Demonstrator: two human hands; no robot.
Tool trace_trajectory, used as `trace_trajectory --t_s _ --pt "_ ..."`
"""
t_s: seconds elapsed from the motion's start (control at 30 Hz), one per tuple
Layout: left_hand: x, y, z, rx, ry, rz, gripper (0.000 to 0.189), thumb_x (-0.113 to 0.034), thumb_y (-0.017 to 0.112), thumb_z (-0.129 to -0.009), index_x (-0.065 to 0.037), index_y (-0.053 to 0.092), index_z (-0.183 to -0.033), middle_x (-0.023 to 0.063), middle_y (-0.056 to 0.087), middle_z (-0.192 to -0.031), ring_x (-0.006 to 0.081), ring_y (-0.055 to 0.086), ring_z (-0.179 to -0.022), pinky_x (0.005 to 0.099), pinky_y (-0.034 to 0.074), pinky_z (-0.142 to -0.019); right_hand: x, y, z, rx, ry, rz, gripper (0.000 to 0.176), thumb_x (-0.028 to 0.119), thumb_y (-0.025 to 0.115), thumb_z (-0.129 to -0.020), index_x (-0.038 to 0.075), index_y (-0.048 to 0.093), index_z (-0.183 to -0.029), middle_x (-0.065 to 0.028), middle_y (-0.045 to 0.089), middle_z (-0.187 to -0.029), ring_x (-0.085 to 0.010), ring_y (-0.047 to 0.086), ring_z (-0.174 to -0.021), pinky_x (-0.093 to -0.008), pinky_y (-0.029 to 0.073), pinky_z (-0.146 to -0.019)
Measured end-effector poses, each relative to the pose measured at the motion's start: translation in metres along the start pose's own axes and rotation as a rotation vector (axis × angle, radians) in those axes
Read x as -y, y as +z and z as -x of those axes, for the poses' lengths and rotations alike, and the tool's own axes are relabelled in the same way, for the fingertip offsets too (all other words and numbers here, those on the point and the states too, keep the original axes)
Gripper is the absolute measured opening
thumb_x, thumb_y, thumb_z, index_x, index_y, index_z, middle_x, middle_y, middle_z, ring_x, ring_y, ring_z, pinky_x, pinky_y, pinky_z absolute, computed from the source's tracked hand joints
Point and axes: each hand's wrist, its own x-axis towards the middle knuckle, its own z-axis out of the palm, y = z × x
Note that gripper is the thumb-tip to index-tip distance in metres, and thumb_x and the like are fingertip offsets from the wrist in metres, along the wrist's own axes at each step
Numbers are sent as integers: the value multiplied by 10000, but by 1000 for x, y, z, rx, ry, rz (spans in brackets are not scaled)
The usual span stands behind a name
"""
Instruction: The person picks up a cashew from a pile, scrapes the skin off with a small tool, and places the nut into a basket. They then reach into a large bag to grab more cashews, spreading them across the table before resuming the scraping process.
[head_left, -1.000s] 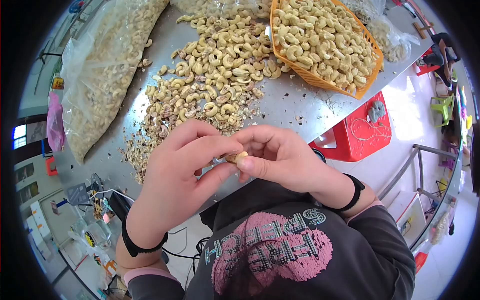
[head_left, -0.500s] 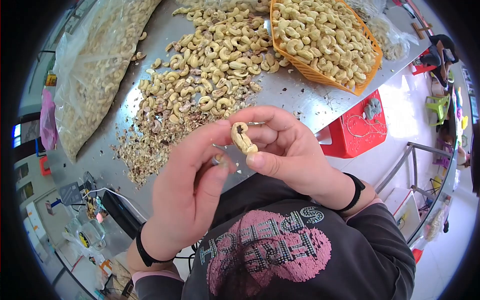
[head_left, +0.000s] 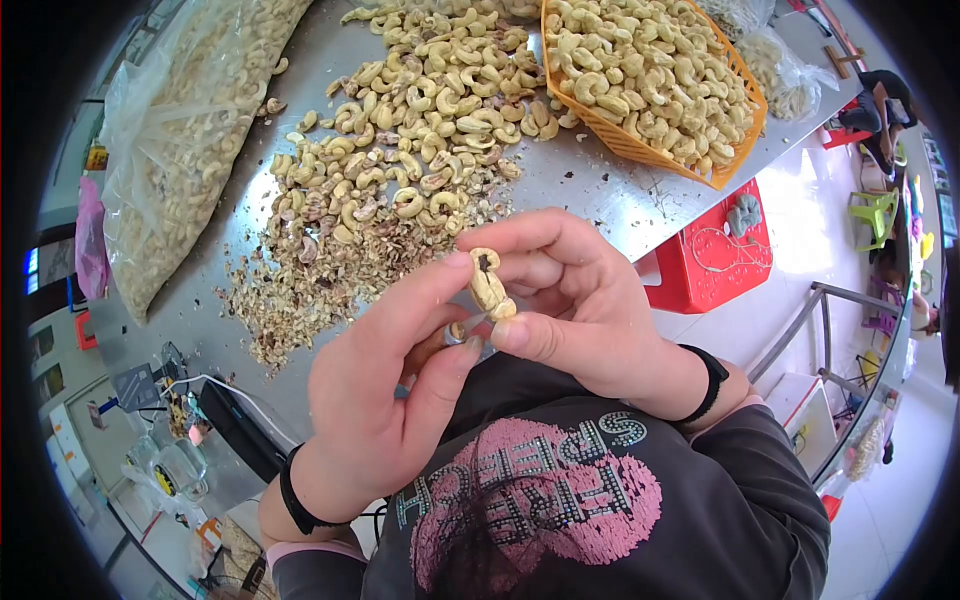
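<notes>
Between the thumb and fingers of my right hand [head_left: 590, 300] is a single cashew nut [head_left: 487, 285], with a dark spot near its upper end. My left hand [head_left: 385, 370] is closed around a small brown-handled tool [head_left: 456, 332] with a metal ring at its end; most of it is hidden in the fingers. The left fingertip touches or nearly touches the nut's left side. Beyond my hands, loose cashews [head_left: 410, 130] lie heaped on the metal table [head_left: 640, 225], with skin crumbs [head_left: 290, 300] nearer me.
An orange basket [head_left: 640, 157] full of cashews stands at the back right. On the left lies a large clear bag [head_left: 190, 150] of nuts. A red stool [head_left: 712, 262] is beyond the right table edge. Another person [head_left: 882, 110] is at far right.
My left thumb has moved right and closed in on the tool, which has shifted towards the nut. The cashew has turned slightly more upright in my right hand.
</notes>
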Motion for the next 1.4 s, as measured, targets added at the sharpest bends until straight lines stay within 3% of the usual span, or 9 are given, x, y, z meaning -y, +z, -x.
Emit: trace_trajectory --t_s 0.17,0.4,0.47,0.7,1.0,1.07,1.17,1.27,1.4 --pt "7 -1 1 -57 58 -139 369 22 582 -720 -5 503 -1079 147 588 -914 211 606 -726 257 480 -604 -1 1 1 -40 -14 68 401 6 598 -736 -28 417 -1092 -81 484 -1086 -146 489 -1001 -268 394 -848" --pt "12 -4 2 -100 190 -346 348 24 579 -720 -19 532 -1062 139 594 -914 196 603 -717 246 469 -619 -3 -1 1 -59 -43 153 388 22 618 -725 -27 445 -1069 -85 490 -1078 -154 497 -985 -268 402 -842" --pt "8 -5 5 -57 -134 50 340 23 553 -747 -10 516 -1082 133 591 -931 169 601 -739 234 465 -642 -4 -3 0 -29 -47 157 403 24 597 -742 -30 415 -1098 -116 502 -1072 -171 502 -990 -296 407 -850" --pt "3 -4 4 -81 -211 107 351 12 549 -753 -15 505 -1100 116 593 -924 160 602 -762 232 461 -654 -5 -3 0 23 -61 140 415 32 567 -767 -30 379 -1133 -145 510 -1070 -193 504 -999 -321 411 -860" --pt "9 -9 3 -36 90 -262 334 -12 570 -741 -37 539 -1073 95 606 -869 131 587 -672 226 451 -581 -3 -2 1 0 -118 289 395 16 609 -726 -16 457 -1089 -86 493 -1049 -144 497 -969 -271 395 -853" --pt "1 -14 7 12 -359 156 301 -29 554 -763 -30 545 -1064 79 608 -857 103 568 -657 223 443 -563 -2 -2 1 14 -115 280 397 17 609 -725 -17 457 -1090 -85 495 -1039 -145 501 -962 -271 394 -851" --pt "-4 -16 5 -12 -528 356 296 -21 525 -779 -22 534 -1075 69 602 -869 88 563 -688 205 438 -577 -3 -3 1 39 -133 298 397 17 609 -723 -17 458 -1089 -83 501 -1017 -147 509 -948 -272 395 -848" --pt "1 -14 5 8 -294 205 339 9 511 -773 -19 504 -1111 73 596 -888 87 564 -705 192 438 -598 -4 -5 -1 58 -181 347 390 18 610 -718 -16 466 -1079 -83 510 -992 -147 517 -931 -270 400 -837" --pt "-3 -19 3 41 -325 264 392 28 517 -757 -19 471 -1143 83 592 -921 101 574 -721 192 441 -617 -2 -6 0 34 -179 450 373 26 618 -701 -12 488 -1049 -78 525 -948 -137 526 -894 -261 418 -806"
